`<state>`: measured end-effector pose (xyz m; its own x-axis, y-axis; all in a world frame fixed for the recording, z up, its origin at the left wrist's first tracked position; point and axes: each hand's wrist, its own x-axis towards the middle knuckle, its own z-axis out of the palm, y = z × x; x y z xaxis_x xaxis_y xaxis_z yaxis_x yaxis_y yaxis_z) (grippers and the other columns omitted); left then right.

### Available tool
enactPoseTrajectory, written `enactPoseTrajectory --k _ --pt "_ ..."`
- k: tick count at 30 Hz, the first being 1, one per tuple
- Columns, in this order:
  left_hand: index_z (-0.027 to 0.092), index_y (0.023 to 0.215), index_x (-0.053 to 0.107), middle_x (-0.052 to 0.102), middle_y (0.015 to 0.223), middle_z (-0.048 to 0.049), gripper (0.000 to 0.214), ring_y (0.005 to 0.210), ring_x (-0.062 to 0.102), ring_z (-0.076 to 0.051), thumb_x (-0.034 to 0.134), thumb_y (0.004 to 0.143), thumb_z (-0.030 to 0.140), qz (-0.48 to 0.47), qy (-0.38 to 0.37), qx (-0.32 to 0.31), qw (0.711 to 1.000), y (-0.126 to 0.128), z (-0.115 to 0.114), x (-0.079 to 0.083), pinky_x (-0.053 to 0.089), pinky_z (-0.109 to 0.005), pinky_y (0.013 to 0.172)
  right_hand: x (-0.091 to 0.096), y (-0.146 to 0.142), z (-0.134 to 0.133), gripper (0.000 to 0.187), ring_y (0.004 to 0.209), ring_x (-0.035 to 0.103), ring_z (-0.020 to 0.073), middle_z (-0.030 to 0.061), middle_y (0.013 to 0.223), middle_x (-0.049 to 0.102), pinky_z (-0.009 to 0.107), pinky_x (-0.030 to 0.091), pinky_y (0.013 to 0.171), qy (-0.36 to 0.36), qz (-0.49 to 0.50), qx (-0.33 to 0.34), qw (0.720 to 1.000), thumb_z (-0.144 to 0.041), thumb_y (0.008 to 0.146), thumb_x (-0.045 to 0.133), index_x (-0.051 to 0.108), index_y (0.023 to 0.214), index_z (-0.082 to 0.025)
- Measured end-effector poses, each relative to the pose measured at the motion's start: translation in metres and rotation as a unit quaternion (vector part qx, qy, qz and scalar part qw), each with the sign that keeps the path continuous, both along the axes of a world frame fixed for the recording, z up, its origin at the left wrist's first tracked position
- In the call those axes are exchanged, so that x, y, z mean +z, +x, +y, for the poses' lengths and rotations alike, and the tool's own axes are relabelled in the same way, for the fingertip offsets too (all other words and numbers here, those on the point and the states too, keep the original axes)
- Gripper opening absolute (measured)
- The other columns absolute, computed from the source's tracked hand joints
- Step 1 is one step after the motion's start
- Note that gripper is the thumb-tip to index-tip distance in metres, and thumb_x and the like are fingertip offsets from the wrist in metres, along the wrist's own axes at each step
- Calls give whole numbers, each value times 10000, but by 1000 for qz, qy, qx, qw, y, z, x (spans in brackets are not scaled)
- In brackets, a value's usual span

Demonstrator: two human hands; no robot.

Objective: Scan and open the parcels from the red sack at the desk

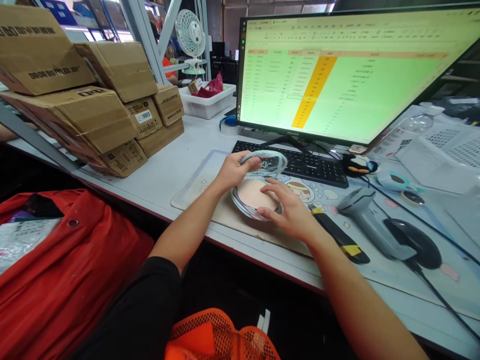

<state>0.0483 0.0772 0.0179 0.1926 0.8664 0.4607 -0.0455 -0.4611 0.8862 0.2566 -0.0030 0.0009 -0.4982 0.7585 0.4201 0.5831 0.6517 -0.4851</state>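
At a packing desk, the left hand (233, 171) pinches a clear round lid (267, 162) half-raised; the right hand (288, 210), fingers spread, presses the pink disc (253, 193), apparently not yet sealed.

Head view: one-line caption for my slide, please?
Left hand and right hand hold a round clear-wrapped item before a keyboard and monitor.

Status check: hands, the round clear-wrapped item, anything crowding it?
Left hand grips the round clear-wrapped item at its top edge. Right hand lies flat on its pink face. Keyboard just behind, utility knife beside right wrist.
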Motion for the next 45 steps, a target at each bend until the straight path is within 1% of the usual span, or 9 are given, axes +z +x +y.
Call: enactPoseTrajectory --k 4,9,17,22,26,30,34,39,45 --pt "152 820 700 716 771 -34 506 799 712 -186 714 840 657 45 15 -31 998 3 -7 3 582 -301 772 -9 -11 2 458 1195 625 328 145 1323 634 516 512 1041 -28 -14 -47 998 -400 901 664 554 1305 -214" --pt "152 786 671 672 750 -13 495 806 701 -179 724 840 641 41 6 -48 998 5 -6 -1 573 -286 753 -10 -14 3 562 1345 541 365 166 1498 519 563 439 1135 -29 -68 -80 994 -290 914 586 517 1466 -214" --pt "162 954 729 750 967 -64 440 994 706 -227 721 862 592 144 19 -77 986 -4 -8 5 539 -358 933 -10 5 2 818 1599 27 408 83 1757 70 661 171 1251 -165 -178 64 968 -542 935 634 289 1653 -356" --pt "213 1290 684 666 1393 -111 734 1337 586 -298 760 752 705 252 -8 -297 921 -23 -7 17 420 -423 1151 4 13 4 813 1507 373 362 99 1636 424 553 308 1232 -188 -109 115 969 -618 897 659 423 1605 -297" --pt "195 1343 651 634 1441 -128 767 1347 570 -326 557 858 781 345 -36 -121 930 -22 0 8 403 -463 1165 17 26 11 390 1120 665 287 70 1112 766 411 517 1004 -187 12 51 981 -508 948 577 794 1102 -223" --pt "194 1602 371 440 1626 -159 1127 1421 506 -376 744 702 761 402 -113 -106 902 -19 4 -2 414 -474 1172 17 39 20 292 737 635 199 33 701 684 301 512 701 -158 30 -104 982 -411 847 617 686 673 -187" --pt "167 1630 300 390 1650 -188 1293 1488 428 -383 852 595 711 436 -127 -83 887 -14 1 -5 359 -484 1225 10 45 25 212 595 635 171 32 710 684 264 482 512 -241 72 -194 948 -388 842 604 651 771 -194" --pt "173 1514 492 528 1542 -208 1106 1397 517 -426 887 595 646 404 -98 -36 909 -4 -4 -9 401 -544 1164 5 38 24 352 509 614 184 28 662 648 298 476 438 -324 52 -135 935 -551 918 583 621 812 -218" --pt "180 1448 534 550 1507 -170 848 1364 543 -344 840 709 461 254 -44 -50 965 4 -5 -13 396 -477 1172 3 28 19 475 837 656 234 86 1009 719 359 530 722 -181 59 -177 966 -583 818 733 630 1078 -199"
